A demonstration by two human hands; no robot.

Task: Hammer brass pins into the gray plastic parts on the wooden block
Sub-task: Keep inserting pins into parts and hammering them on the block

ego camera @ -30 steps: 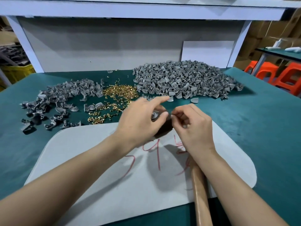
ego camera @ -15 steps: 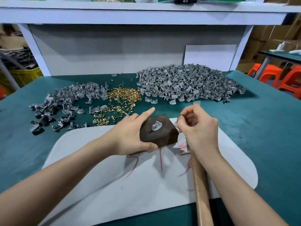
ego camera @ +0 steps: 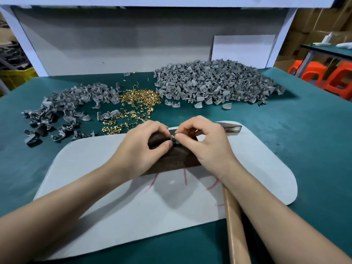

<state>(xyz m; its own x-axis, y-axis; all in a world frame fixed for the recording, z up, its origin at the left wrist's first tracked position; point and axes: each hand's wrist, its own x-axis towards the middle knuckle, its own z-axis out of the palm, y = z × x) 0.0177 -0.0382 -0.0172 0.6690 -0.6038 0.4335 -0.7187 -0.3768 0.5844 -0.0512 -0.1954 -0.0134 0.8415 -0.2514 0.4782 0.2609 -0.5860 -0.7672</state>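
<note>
Two hands meet on the wooden block (ego camera: 171, 161), which sits on the white mat (ego camera: 114, 197) at the middle of the surface (ego camera: 314, 140). Your left hand (ego camera: 141, 147) curls its grip over the block's left end, thumb against the gray plastic part (ego camera: 173, 140) on top. Your right hand (ego camera: 205, 143) closes its grip in a pinch on that same part from the other side. Whether a pin is already seated in it is too small to tell. The loose brass pins (ego camera: 141, 98) lie beyond the mat, well apart from the block. The hammer handle (ego camera: 236, 235) runs beneath your right forearm; whether the palm holds it is hidden.

Likely faults from here:

- A part left tilted on the block would probably send the pin in askew, bending it or splitting the plastic.
- A thumb left touching the part lies in the strike path.
- A block steadied at one end only may skid on the mat under a blow, so the part jumps off.
</note>
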